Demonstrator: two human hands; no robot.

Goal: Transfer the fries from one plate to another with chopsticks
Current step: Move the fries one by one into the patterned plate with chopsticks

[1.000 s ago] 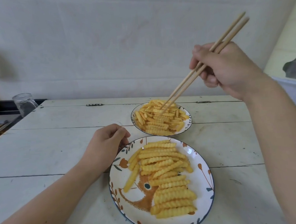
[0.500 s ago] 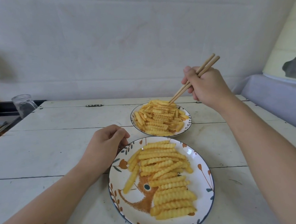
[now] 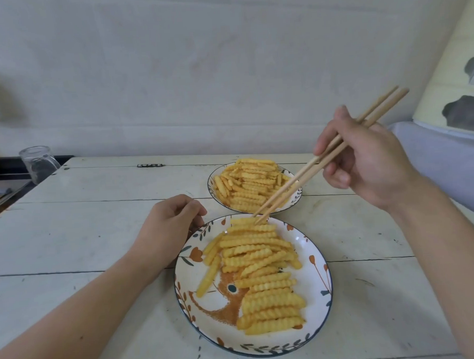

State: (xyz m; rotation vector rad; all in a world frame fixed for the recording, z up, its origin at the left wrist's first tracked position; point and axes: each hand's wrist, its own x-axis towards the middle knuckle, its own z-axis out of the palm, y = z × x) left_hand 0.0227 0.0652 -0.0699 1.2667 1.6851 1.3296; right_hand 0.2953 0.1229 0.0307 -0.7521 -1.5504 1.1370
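Note:
A large patterned plate [image 3: 317, 274] lies near me with several crinkle-cut fries [image 3: 260, 271] stacked across it. Behind it sits a smaller plate [image 3: 295, 196] heaped with more crinkle fries [image 3: 247, 184]. My right hand [image 3: 366, 158] grips a pair of wooden chopsticks [image 3: 307, 173]; their tips touch the topmost fry at the far edge of the near plate. My left hand [image 3: 167, 229] rests on the table with curled fingers against the near plate's left rim; whether it pinches the rim I cannot tell.
A white plank table [image 3: 95, 228] carries both plates. A clear glass jar [image 3: 38, 163] stands at the far left corner beside a dark counter edge. A pale cloth-covered surface [image 3: 448, 154] lies to the right. A white wall rises behind.
My right hand has pulled back from the far plate toward me and lowered, bringing the chopstick tips down onto the far edge of the near plate's fries. My left hand stayed put.

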